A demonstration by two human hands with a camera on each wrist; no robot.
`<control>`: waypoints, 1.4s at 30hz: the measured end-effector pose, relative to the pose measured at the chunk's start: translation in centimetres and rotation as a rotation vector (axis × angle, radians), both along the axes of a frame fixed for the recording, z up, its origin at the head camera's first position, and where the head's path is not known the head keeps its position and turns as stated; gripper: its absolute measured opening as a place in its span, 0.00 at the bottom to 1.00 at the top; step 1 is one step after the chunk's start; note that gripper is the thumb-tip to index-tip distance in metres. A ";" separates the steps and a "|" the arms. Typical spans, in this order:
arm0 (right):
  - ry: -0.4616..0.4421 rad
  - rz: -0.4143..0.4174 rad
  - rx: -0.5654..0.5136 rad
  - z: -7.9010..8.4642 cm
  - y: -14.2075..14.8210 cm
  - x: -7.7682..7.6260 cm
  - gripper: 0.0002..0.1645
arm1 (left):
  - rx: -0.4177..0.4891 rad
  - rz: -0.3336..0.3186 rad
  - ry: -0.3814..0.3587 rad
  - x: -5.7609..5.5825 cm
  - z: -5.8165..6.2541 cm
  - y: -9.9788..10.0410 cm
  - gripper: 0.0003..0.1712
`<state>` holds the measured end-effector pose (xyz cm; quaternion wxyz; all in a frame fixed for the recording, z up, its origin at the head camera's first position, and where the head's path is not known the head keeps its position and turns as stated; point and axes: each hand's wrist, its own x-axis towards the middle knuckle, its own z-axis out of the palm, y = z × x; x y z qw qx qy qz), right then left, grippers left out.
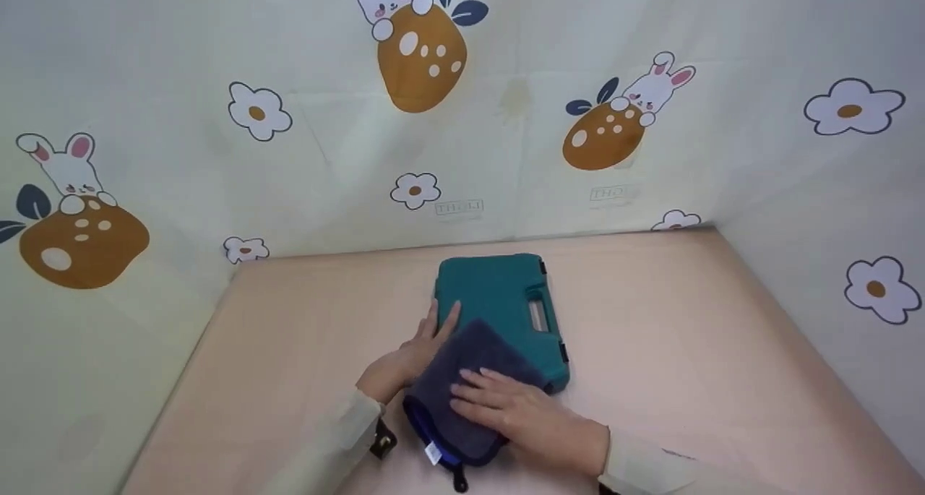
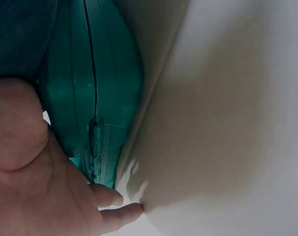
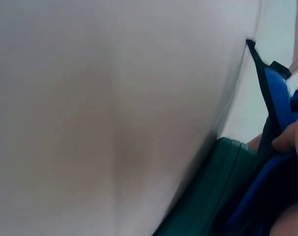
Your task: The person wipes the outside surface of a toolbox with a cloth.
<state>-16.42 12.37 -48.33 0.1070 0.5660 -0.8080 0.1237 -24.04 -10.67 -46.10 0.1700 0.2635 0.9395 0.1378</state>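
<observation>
A teal plastic case [image 1: 491,285] lies flat on the table, its handle and black latches on the right side. Over its near part is a folded cleaning cloth [image 1: 480,350], dark grey-purple on top with a blue inner side, a dark border, a white tag and a black hanging loop. My right hand [image 1: 524,412] rests on the cloth with fingers extended. At the case's left edge my left hand [image 1: 412,354] steadies it, fingers stretched out. In the left wrist view the case's side [image 2: 94,98] shows its seam and a hinge close to that palm.
A pale beige surface [image 1: 311,321] surrounds the case. Behind and at both sides rise pale walls [image 1: 520,177] of printed sheet with rabbits, fruit and flowers. A dark wrist strap [image 1: 383,438] shows by the left sleeve.
</observation>
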 end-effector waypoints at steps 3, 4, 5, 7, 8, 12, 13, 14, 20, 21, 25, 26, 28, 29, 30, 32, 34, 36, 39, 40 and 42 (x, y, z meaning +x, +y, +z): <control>0.024 0.060 0.077 0.2 0.0 -0.2 0.34 | 0.135 0.077 -0.084 -0.2 -0.2 0.1 0.56; 0.034 0.080 0.105 0.3 0.0 -0.2 0.32 | 0.128 0.082 -0.076 -0.2 -0.2 0.1 0.55; 0.045 0.098 0.132 0.3 -0.1 -0.3 0.30 | 0.119 0.086 -0.066 -0.2 -0.3 0.2 0.53; 0.062 0.123 0.179 0.4 -0.2 -0.3 0.28 | 0.105 0.095 -0.049 -0.2 -0.3 0.3 0.49; 0.056 0.129 0.194 0.5 -0.2 -0.3 0.27 | 0.101 0.101 -0.042 -0.2 -0.4 0.4 0.48; 0.065 0.145 0.228 0.6 -0.2 -0.5 0.26 | 0.106 0.122 -0.036 -0.1 -0.4 0.5 0.52; 0.059 0.148 0.227 0.7 -0.1 -0.6 0.25 | 0.108 0.122 -0.038 -0.1 -0.4 0.5 0.52; 0.062 0.152 0.228 0.6 0.0 -0.6 0.25 | 0.109 0.121 -0.042 -0.1 -0.5 0.5 0.51; 0.059 0.165 0.257 0.7 1.1 -0.8 0.25 | 0.112 0.104 -0.046 0.0 -0.4 0.4 0.47; 0.051 0.166 0.260 0.7 1.4 -0.8 0.25 | 0.114 0.105 -0.043 0.0 -0.3 0.4 0.48; 0.038 0.177 0.252 0.8 2.7 -0.9 0.25 | 0.118 0.109 -0.035 0.0 -0.2 0.4 0.51; 0.034 0.181 0.248 0.9 3.1 -1.0 0.25 | 0.121 0.112 -0.037 0.0 -0.2 0.4 0.52; 0.024 0.188 0.234 0.9 3.8 -1.0 0.26 | 0.123 0.114 -0.038 0.0 -0.3 0.4 0.53; 0.020 0.192 0.230 0.9 4.2 -1.1 0.26 | 0.126 0.117 -0.042 0.0 -0.3 0.4 0.53; 0.015 0.194 0.225 1.0 4.6 -1.1 0.26 | 0.126 0.119 -0.046 0.0 -0.3 0.4 0.54; -0.005 0.194 0.217 1.0 5.4 -1.2 0.26 | 0.135 0.125 -0.052 0.0 -0.3 0.4 0.55; -0.030 0.188 0.209 1.0 6.2 -1.2 0.27 | 0.142 0.130 -0.057 0.0 -0.3 0.4 0.56; -0.060 0.181 0.199 1.1 7.1 -1.2 0.28 | 0.142 0.133 -0.061 0.0 -0.3 0.4 0.56; -0.115 0.164 0.184 1.2 8.6 -1.1 0.30 | 0.144 0.133 -0.067 0.0 -0.3 0.4 0.57; -0.140 0.154 0.180 1.3 9.1 -1.0 0.30 | 0.142 0.133 -0.067 0.0 -0.3 0.4 0.57; -0.176 0.127 0.173 1.5 10.1 -1.0 0.30 | 0.150 0.132 -0.071 -0.1 -0.3 0.4 0.57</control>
